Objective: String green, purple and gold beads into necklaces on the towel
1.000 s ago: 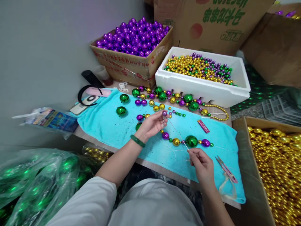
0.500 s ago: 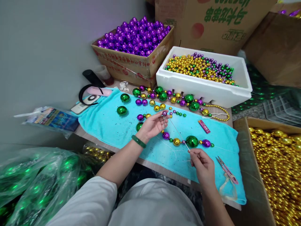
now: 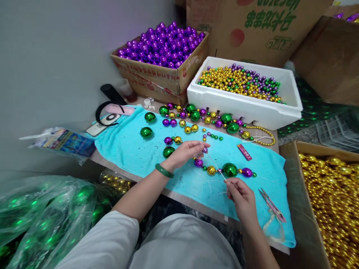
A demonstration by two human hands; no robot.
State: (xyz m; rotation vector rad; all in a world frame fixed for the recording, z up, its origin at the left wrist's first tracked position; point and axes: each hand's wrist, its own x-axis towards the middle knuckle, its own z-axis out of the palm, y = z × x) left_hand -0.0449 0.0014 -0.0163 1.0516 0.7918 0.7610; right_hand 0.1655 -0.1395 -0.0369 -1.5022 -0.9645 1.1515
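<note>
At lower left, blurred clear plastic bags (image 3: 42, 216) hide green balls. At centre, the left hand (image 3: 186, 152) pinches a small purple bead (image 3: 205, 150) on a thin needle (image 3: 217, 169), gripped by the right hand (image 3: 242, 196). Above, a cardboard box (image 3: 157, 80) holds purple balls; a white foam box (image 3: 244, 106) holds mixed beads.

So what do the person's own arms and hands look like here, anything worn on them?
Both hands are bare, no gloves. The left hand has a dark green bangle round its wrist, and a short pale grey sleeve covers that upper arm. The right hand shows no rings or bands on its wrist, and its forearm is uncovered.
</note>
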